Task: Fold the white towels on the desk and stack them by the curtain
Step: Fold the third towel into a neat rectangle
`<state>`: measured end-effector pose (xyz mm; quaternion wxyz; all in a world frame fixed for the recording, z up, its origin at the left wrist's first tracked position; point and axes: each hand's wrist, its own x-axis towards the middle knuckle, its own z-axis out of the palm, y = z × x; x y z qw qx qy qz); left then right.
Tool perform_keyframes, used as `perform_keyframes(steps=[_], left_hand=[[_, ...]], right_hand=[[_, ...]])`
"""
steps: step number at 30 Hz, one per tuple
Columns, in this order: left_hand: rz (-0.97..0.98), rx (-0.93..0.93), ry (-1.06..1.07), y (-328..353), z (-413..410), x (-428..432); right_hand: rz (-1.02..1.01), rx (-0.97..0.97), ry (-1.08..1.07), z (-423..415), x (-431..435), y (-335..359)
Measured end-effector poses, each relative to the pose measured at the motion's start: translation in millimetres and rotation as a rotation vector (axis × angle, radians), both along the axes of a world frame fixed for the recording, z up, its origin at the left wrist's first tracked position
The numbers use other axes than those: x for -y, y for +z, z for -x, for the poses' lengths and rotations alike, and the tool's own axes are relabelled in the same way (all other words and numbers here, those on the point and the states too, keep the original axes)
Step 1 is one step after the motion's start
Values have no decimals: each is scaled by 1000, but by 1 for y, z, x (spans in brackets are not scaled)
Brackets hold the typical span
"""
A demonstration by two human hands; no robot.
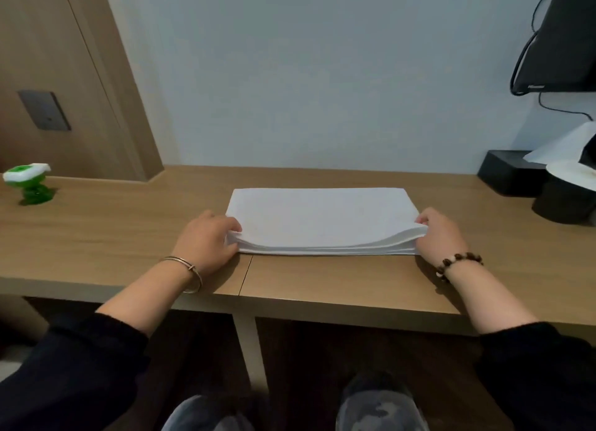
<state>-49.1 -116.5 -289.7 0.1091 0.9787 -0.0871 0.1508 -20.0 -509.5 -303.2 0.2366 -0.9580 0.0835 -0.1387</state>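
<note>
The towel (319, 219) lies mid-desk (113, 237), a hand at each near corner, a toy (29, 182) far left.

Surface (322, 279): light wood, one seam (245, 274) running front to back before me.
On it:
- folded white towel (322, 218), centre, layered edges toward me
- small green-and-white object (30, 184), far to my left
- black box (506, 172), far right by the wall
- dark round container (561, 205) just beside the box

No text, label or number is legible anywhere — nothing readable; no brand or sign shows.
</note>
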Motion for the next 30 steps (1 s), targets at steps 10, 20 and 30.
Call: perform_keyframes(steps=[10, 20, 30], left_hand=[[-272, 313, -223, 1, 8, 13], [-377, 26, -214, 10, 1, 29], [-137, -312, 99, -15, -37, 129]], right_hand=[[399, 44, 214, 9, -8, 5], [594, -74, 230, 15, -16, 13], [377, 52, 396, 13, -81, -1]])
